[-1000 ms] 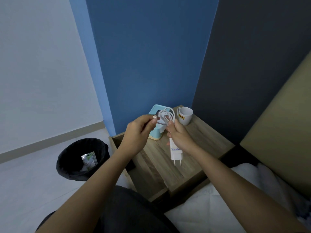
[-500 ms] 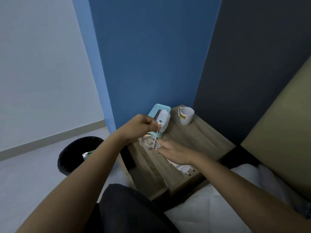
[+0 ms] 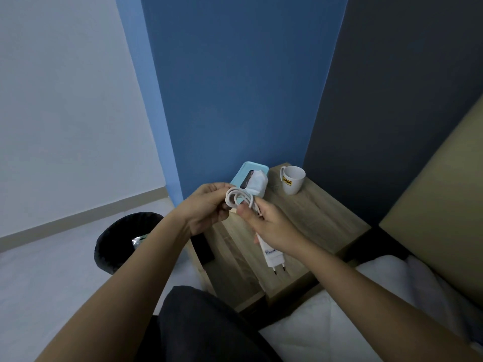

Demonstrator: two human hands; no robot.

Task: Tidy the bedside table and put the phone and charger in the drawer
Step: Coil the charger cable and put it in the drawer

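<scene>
Up off the bedside table [image 3: 326,220] again, the left hand [image 3: 206,207] pinches the light, floppy cord loops [image 3: 239,199] while the right hand [image 3: 271,226] grips the charger [image 3: 271,257] by its hard white end, likely the safest place to hold.

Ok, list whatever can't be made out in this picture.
Head view:
- Charger: top half covered by the right grip; its blue writing too small.
- Cable ends: hidden inside the left grip and right grip.
- Bin contents: partly behind the left forearm.
- Drawer, phone: neither can be made out.
</scene>
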